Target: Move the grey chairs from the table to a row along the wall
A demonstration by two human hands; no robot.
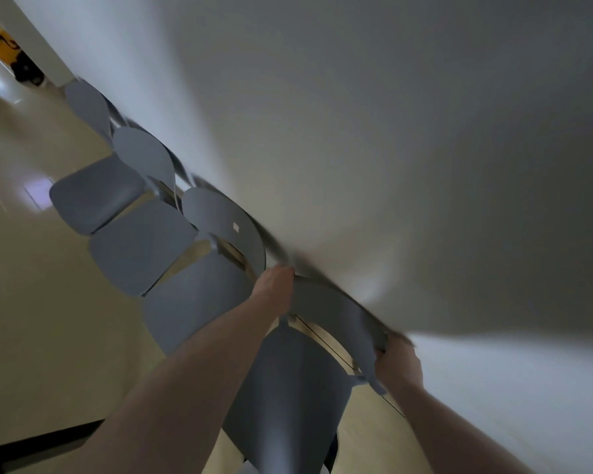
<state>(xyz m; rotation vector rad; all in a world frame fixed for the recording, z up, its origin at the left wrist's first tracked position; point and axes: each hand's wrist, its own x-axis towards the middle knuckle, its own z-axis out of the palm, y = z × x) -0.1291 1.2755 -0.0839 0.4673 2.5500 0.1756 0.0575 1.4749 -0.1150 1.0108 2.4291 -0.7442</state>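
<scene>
Both forearms stretch forward; the left hand and right hand each curl around the backrest ends of the nearest grey chair, which stands against the wall, last in the row.

A plain pale wall fills most of the tilted view, brighter near its foot on the right. Below it runs a glossy cream floor with a soft patch of reflected light on the left. Far off in the upper left corner, something yellow and black stands in an opening, too blurred to identify. A dark strip crosses the lower left corner.
</scene>
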